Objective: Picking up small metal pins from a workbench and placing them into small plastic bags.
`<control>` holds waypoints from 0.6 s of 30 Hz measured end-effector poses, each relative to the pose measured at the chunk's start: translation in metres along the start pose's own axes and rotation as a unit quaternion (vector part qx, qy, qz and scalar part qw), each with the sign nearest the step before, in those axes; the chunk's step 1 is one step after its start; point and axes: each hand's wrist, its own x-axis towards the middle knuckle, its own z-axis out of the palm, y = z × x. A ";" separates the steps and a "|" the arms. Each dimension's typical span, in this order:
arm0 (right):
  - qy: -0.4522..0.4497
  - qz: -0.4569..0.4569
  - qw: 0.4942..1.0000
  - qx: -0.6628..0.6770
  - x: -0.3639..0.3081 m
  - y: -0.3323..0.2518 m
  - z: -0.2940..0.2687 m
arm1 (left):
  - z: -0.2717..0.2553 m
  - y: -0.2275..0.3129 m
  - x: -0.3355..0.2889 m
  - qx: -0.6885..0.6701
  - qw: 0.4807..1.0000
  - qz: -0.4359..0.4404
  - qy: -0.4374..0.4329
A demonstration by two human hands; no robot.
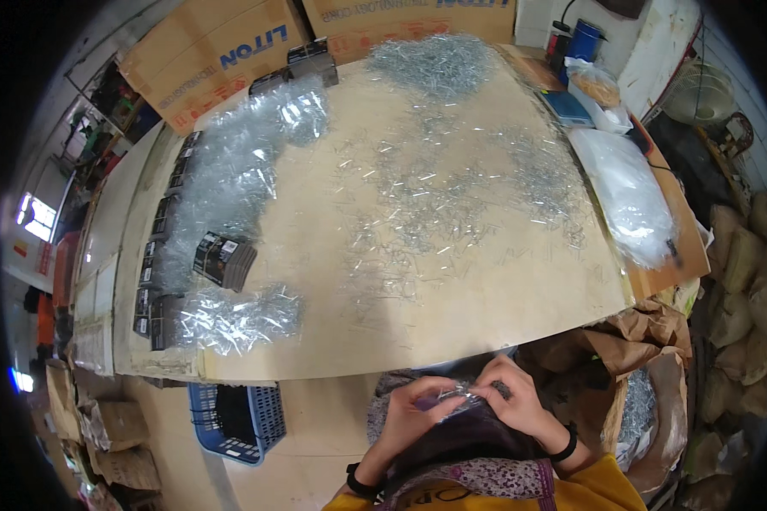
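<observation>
Large cardboard boxes (pixel 187 55) back your pale worktop (pixel 315 221), which carries thin metal pins (pixel 435 66), piled and scattered, and heaped clear packets (pixel 230 157). Off its near edge, a small glinting bundle (pixel 460 394) sits between your left hand (pixel 412 415) and right hand (pixel 513 399), neither clearly nearer; fingers of both pinch it, its long axis seemingly sideways. A blue basket (pixel 272 413) stands lower left.

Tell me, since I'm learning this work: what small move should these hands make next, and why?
Perhaps lift the small, shiny, silvery item above the broad tan tabletop before letting go: the bare left hand and bare right hand both pinch it short of the tabletop's near edge, with no tabletop beneath.
</observation>
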 end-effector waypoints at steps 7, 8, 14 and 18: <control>0.347 -0.069 0.921 -0.162 0.033 0.022 -0.073 | -0.046 0.018 0.031 0.036 0.973 0.108 0.199; 0.394 -0.074 0.892 -0.211 0.035 0.042 -0.105 | -0.066 0.021 0.040 0.036 0.954 0.127 0.270; 0.449 -0.017 0.800 -0.397 0.035 0.140 -0.282 | -0.159 0.019 0.060 0.504 0.671 0.181 0.513; 0.403 0.029 0.781 -0.475 0.049 0.135 -0.274 | -0.143 0.026 0.060 0.511 0.633 0.167 0.558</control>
